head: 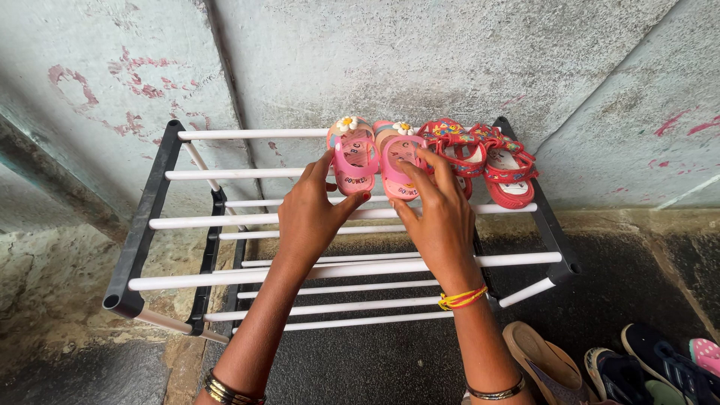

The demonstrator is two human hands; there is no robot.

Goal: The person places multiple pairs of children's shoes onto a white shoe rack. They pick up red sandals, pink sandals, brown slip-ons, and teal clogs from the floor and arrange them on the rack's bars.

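Observation:
A pair of small pink sandals (pixel 375 154) with flower trims stands on the top shelf of a shoe rack (pixel 142 232) made of white bars and black side frames. My left hand (pixel 311 214) holds the heel of the left pink sandal (pixel 352 161), thumb along its side. My right hand (pixel 435 214) grips the heel of the right pink sandal (pixel 397 161), fingers over its top. A pair of small red sandals (pixel 487 161) sits just to the right, touching the pink pair.
The rack stands against a rough pale wall. On the dark floor at the lower right lie a tan slipper (pixel 544 364), a dark sandal (pixel 652 364) and a pink shoe tip (pixel 706 352). The rack's left half and lower shelf hold no shoes.

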